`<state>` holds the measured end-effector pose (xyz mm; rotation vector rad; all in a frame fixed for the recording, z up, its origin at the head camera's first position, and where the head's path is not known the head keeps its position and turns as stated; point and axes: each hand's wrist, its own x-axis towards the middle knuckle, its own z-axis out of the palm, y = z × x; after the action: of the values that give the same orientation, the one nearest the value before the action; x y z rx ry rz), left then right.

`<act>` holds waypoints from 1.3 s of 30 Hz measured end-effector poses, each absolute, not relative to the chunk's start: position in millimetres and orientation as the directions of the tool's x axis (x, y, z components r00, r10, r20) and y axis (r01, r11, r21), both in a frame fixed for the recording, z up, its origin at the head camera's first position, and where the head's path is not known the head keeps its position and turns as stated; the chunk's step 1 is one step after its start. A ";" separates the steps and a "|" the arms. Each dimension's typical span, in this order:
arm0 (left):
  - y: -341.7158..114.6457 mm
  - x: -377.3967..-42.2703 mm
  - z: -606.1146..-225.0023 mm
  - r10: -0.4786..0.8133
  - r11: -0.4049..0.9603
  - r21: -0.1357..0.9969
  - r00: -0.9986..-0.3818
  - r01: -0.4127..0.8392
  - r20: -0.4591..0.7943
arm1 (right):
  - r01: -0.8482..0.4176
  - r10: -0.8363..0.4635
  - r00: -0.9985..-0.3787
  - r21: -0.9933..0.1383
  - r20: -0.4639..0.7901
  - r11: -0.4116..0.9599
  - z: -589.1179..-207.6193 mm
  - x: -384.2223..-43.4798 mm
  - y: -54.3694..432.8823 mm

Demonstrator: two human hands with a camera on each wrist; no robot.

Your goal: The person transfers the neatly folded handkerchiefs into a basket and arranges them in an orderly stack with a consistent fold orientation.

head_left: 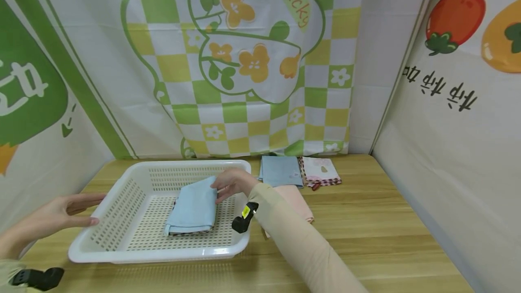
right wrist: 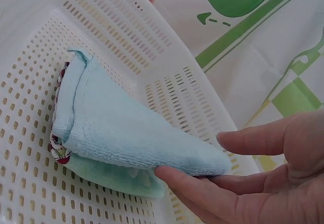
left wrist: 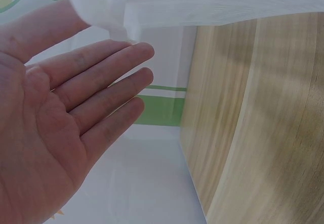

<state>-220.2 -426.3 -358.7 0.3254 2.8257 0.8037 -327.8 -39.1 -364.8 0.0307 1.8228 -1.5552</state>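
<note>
A folded light-blue towel (head_left: 193, 205) lies in a white plastic basket (head_left: 171, 255), on top of other folded cloths. A patterned edge and a pale green cloth (right wrist: 116, 176) show beneath it in the right wrist view. My right hand (head_left: 234, 183) is at the towel's right end, fingers touching its lower edge and thumb raised just off it. Beside the basket's left wall is my left hand (head_left: 61, 214), its fingers straight and its thumb near the rim. In the left wrist view, the left palm (left wrist: 45, 127) faces the camera with nothing in it.
Right of the basket on the wooden table (head_left: 366, 234) lie a blue folded cloth (head_left: 281, 171), a white cloth with a checked border (head_left: 319, 169) and a pink cloth (head_left: 295, 200), partly hidden by my right sleeve. Printed curtains (head_left: 260, 116) stand behind and at both sides.
</note>
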 end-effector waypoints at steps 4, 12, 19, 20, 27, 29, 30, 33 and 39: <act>-426.8 -220.4 -359.1 0.258 0.828 0.538 -0.959 0.157 -0.118 | 0.448 -0.412 -0.743 -0.849 -0.528 0.281 -364.0 -327.6 -38.6; -427.9 -221.1 -360.1 0.270 0.832 0.526 -0.957 0.178 -0.103 | 0.448 -0.406 -0.747 -0.850 -0.527 0.277 -361.4 -326.0 -37.3; -428.7 -221.4 -361.3 0.269 0.833 0.524 -0.957 0.176 -0.106 | 0.424 -0.395 -0.757 -0.852 -0.520 0.308 -359.6 -324.6 -35.2; -428.7 -221.4 -361.2 0.269 0.833 0.525 -0.957 0.176 -0.106 | 0.424 -0.395 -0.758 -0.852 -0.519 0.305 -359.6 -324.7 -35.0; -427.5 -220.9 -360.3 0.265 0.832 0.528 -0.958 0.169 -0.111 | 0.421 -0.400 -0.758 -0.855 -0.515 0.303 -358.7 -325.0 -32.0; -427.2 -220.7 -360.1 0.266 0.831 0.530 -0.957 0.168 -0.113 | 0.407 -0.404 -0.757 -0.855 -0.513 0.322 -357.6 -324.6 -30.3; -427.1 -220.7 -360.0 0.267 0.831 0.529 -0.957 0.170 -0.112 | 0.399 -0.406 -0.758 -0.855 -0.511 0.332 -357.0 -324.5 -29.6; -426.8 -220.7 -359.9 0.268 0.833 0.525 -0.958 0.174 -0.107 | 0.382 -0.404 -0.762 -0.856 -0.505 0.349 -355.4 -324.0 -27.5; -426.9 -220.7 -360.7 0.272 0.836 0.516 -0.957 0.186 -0.096 | 0.368 -0.382 -0.779 -0.856 -0.497 0.364 -353.1 -323.8 -23.6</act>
<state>-220.7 -426.9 -360.7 0.3583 2.8503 0.7752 -323.8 -23.6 -353.1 -0.0127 1.9744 -1.4736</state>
